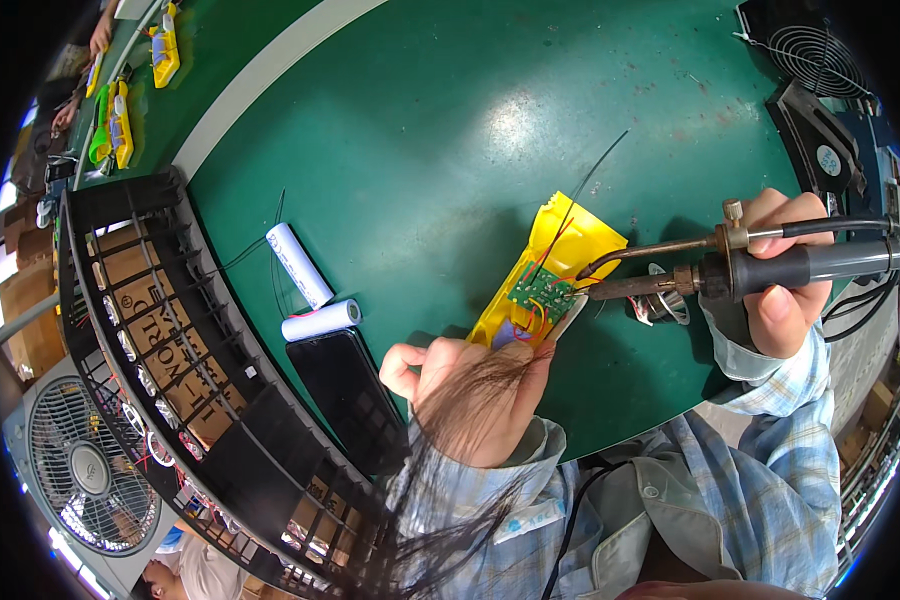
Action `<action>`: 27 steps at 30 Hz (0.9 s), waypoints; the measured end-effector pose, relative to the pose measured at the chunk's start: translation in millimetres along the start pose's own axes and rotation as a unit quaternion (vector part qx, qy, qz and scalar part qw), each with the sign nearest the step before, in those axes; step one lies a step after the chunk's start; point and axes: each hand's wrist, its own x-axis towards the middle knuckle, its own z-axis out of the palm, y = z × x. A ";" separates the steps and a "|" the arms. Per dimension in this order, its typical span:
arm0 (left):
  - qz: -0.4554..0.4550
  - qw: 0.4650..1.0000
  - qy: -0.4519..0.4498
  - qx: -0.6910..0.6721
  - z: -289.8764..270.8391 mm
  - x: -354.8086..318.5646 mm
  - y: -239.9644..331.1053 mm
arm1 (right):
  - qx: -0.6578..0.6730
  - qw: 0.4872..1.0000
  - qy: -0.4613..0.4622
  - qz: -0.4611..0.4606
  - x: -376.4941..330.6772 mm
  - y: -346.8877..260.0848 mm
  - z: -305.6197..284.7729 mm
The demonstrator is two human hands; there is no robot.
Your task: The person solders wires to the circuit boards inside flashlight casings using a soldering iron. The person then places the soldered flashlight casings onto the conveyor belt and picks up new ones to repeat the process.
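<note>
My left hand (478, 400) is closed round the near end of a yellow plastic housing (576, 232), partly behind dark strands of hair. Inside the housing sit a small green circuit board (538, 288), thin coloured wires and a purple-wrapped part (510, 333). A black wire (602, 160) sticks up from it toward the far side. In my right hand (792, 262) is a soldering iron (715, 276) with a thin metal feed tube (660, 249) alongside. Its tip points left at the board's right edge; whether it touches cannot be made out. A round metallic part (662, 304) lies behind the iron.
Two white cylindrical cells (298, 266) with black wires lie left on the green table (400, 130), above a black phone (342, 385). A black rack (220, 300) borders the left. A grille-covered fan unit (818, 60) stands far right. More yellow housings (165, 50) and another person's hand (101, 35) are far left.
</note>
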 end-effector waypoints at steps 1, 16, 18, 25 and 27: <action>-0.002 1.000 -0.001 0.000 -0.5 -1.2 -1.2 | 0.001 1.000 -0.001 0.002 0.1 1.4 0.5; -0.013 0.998 0.043 -0.038 6.4 -5.2 -3.2 | -0.009 1.000 -0.017 0.010 0.8 -1.1 -0.2; 0.001 1.000 0.001 -0.003 4.0 -4.2 -4.2 | -0.007 1.000 -0.017 0.017 0.7 -1.6 -0.2; 0.029 0.999 0.009 -0.019 1.7 -8.1 -2.1 | -0.005 1.000 -0.014 0.022 0.5 -2.1 0.2; 0.006 0.999 0.013 -0.029 2.8 -9.2 -1.8 | -0.006 1.000 -0.021 0.017 0.7 -1.0 0.2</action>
